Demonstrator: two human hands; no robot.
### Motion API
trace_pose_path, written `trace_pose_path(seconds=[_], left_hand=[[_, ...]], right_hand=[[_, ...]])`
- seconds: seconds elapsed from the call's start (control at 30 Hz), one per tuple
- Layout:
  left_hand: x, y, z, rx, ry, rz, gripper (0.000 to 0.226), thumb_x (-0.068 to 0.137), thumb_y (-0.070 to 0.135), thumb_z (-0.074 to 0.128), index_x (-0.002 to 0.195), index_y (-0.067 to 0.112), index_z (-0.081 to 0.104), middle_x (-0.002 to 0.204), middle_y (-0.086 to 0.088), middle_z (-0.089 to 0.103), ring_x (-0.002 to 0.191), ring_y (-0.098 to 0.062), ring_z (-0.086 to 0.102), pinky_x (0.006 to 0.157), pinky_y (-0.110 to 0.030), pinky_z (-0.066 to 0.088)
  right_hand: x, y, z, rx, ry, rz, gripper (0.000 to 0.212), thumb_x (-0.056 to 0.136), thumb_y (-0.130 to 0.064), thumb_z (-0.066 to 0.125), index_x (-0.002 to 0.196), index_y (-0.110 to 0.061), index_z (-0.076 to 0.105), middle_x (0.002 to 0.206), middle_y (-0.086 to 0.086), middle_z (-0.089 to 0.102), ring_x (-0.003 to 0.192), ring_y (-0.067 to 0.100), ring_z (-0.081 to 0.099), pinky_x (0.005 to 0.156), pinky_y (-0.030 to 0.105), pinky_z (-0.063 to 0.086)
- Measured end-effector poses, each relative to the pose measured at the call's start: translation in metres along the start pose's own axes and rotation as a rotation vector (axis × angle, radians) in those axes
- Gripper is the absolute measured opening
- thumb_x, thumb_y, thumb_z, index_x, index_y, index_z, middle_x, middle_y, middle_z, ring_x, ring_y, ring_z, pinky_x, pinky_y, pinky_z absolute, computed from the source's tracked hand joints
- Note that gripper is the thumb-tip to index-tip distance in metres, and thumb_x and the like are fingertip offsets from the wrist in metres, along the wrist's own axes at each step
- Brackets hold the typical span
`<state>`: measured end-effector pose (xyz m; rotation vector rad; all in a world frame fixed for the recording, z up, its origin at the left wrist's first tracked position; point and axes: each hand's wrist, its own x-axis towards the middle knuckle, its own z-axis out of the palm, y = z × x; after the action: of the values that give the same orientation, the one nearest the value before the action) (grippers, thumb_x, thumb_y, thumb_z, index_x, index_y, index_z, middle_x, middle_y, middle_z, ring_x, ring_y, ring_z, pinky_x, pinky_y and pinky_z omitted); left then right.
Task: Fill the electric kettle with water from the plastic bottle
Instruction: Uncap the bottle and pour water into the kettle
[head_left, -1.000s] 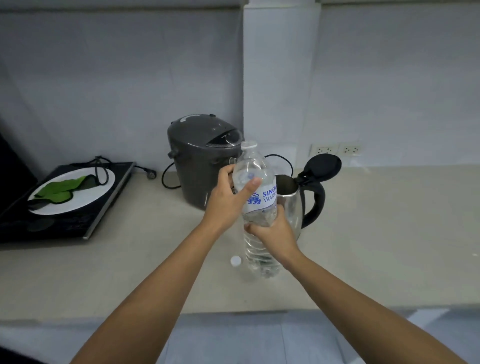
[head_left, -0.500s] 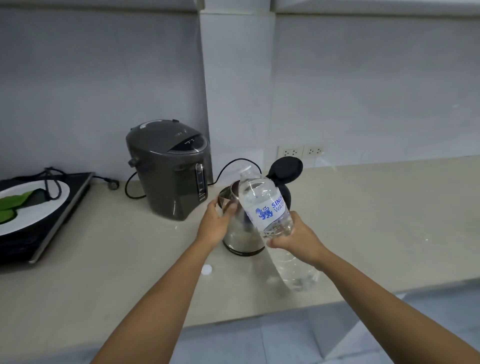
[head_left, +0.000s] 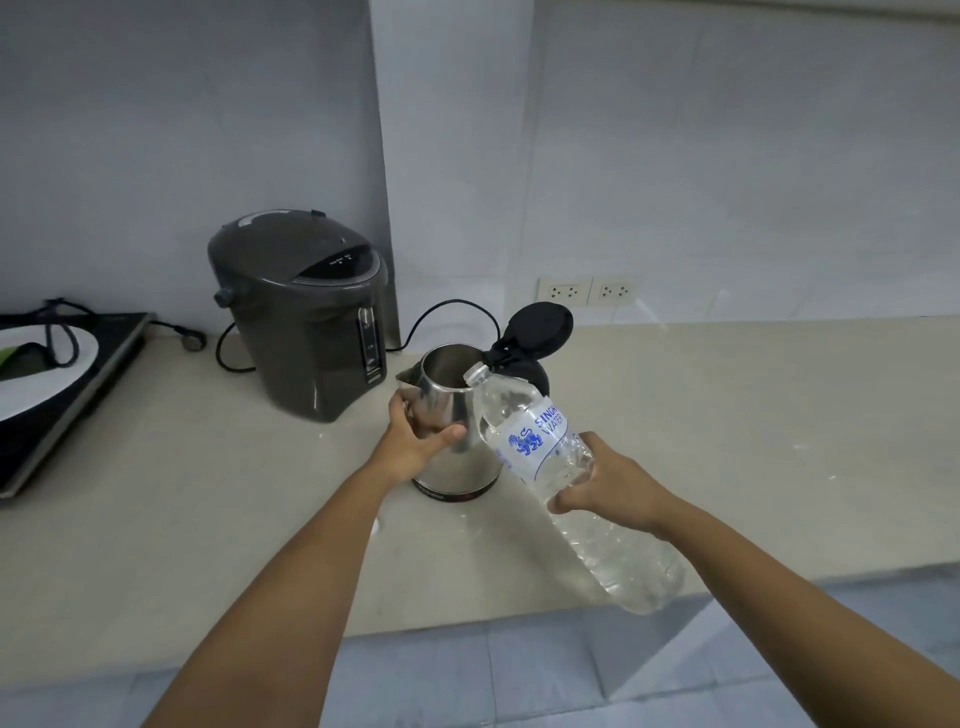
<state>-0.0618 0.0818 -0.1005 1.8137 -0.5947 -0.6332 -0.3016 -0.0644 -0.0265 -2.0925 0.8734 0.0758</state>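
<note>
A steel electric kettle (head_left: 457, 462) stands on the beige counter (head_left: 208, 493) with its black lid (head_left: 540, 327) flipped up. My left hand (head_left: 415, 441) grips the kettle's body on its left side. My right hand (head_left: 608, 483) holds a clear plastic water bottle (head_left: 545, 441) around its middle. The bottle is uncapped and tilted up to the left, its open mouth (head_left: 475, 374) at the kettle's rim. Water fills the bottle's lower end, which hangs past the counter edge. No water stream is visible.
A dark grey water boiler (head_left: 306, 312) stands just left behind the kettle, its cord trailing on the counter. An induction hob (head_left: 67, 405) with a white plate sits at far left. Wall sockets (head_left: 587, 291) are behind the kettle. The counter's front edge runs below my hands.
My left hand left the bottle and took hold of the kettle. My right hand tilted the bottle further, bringing its mouth to the kettle's opening. The camera view shifted right.
</note>
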Motion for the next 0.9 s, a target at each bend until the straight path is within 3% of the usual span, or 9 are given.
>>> trace_pose_path(seconds=[0.1, 0.3, 0.47, 0.57, 0.63, 0.73, 0.9], left_hand=[[-0.002, 0.001, 0.002, -0.014, 0.014, -0.016, 0.08, 0.077, 0.036, 0.082, 0.128, 0.036, 0.021, 0.13, 0.003, 0.047, 0.115, -0.013, 0.052, 0.103, -0.038, 0.046], [-0.003, 0.002, 0.003, 0.007, 0.045, -0.038, 0.095, 0.078, 0.036, 0.081, 0.147, 0.025, 0.017, 0.128, 0.005, 0.047, 0.12, -0.013, 0.048, 0.1, -0.028, 0.04], [-0.005, 0.007, 0.005, 0.021, 0.058, -0.043, 0.085, 0.081, 0.029, 0.079, 0.143, 0.022, 0.021, 0.108, 0.023, 0.049, 0.122, -0.009, 0.045, 0.097, -0.024, 0.036], [-0.002, 0.011, 0.007, 0.012, 0.076, -0.03, 0.076, 0.078, 0.028, 0.082, 0.125, 0.027, 0.022, 0.108, 0.023, 0.051, 0.122, -0.012, 0.049, 0.101, -0.027, 0.038], [0.001, 0.011, 0.008, 0.003, 0.086, -0.033, 0.079, 0.075, 0.035, 0.084, 0.121, 0.029, 0.019, 0.118, 0.013, 0.053, 0.12, -0.013, 0.052, 0.1, -0.028, 0.04], [0.004, 0.01, 0.008, 0.01, 0.083, -0.031, 0.086, 0.072, 0.041, 0.084, 0.127, 0.028, 0.018, 0.133, 0.003, 0.046, 0.123, -0.016, 0.051, 0.102, -0.03, 0.04], [0.006, 0.009, 0.007, 0.033, 0.098, -0.033, 0.104, 0.07, 0.045, 0.084, 0.142, 0.019, 0.014, 0.133, 0.002, 0.045, 0.124, -0.019, 0.048, 0.106, -0.036, 0.04]], right_hand=[[0.002, 0.0, -0.007, -0.004, -0.009, 0.007, 0.061, 0.065, -0.036, 0.081, 0.113, -0.034, 0.045, 0.098, -0.006, 0.069, 0.088, 0.014, 0.065, 0.072, 0.029, 0.051], [-0.001, -0.011, -0.021, -0.066, -0.021, -0.004, 0.056, 0.067, -0.034, 0.082, 0.113, -0.03, 0.05, 0.095, -0.006, 0.067, 0.082, 0.013, 0.063, 0.068, 0.027, 0.049], [-0.002, -0.018, -0.03, -0.162, -0.044, -0.012, 0.055, 0.065, -0.038, 0.082, 0.108, -0.026, 0.05, 0.097, -0.002, 0.067, 0.087, 0.02, 0.065, 0.073, 0.033, 0.053], [-0.003, -0.021, -0.034, -0.21, -0.051, -0.006, 0.059, 0.064, -0.041, 0.081, 0.111, -0.027, 0.05, 0.096, -0.002, 0.067, 0.085, 0.019, 0.066, 0.076, 0.035, 0.055], [-0.004, -0.024, -0.035, -0.231, -0.056, -0.003, 0.063, 0.063, -0.042, 0.081, 0.115, -0.027, 0.049, 0.095, -0.002, 0.067, 0.086, 0.018, 0.066, 0.077, 0.034, 0.054], [-0.005, -0.03, -0.039, -0.264, -0.057, 0.003, 0.071, 0.067, -0.042, 0.08, 0.126, -0.025, 0.044, 0.089, -0.003, 0.064, 0.085, 0.017, 0.065, 0.076, 0.032, 0.052], [-0.006, -0.036, -0.042, -0.312, -0.058, 0.02, 0.071, 0.066, -0.045, 0.08, 0.125, -0.027, 0.044, 0.084, -0.004, 0.064, 0.082, 0.014, 0.064, 0.074, 0.031, 0.051]])
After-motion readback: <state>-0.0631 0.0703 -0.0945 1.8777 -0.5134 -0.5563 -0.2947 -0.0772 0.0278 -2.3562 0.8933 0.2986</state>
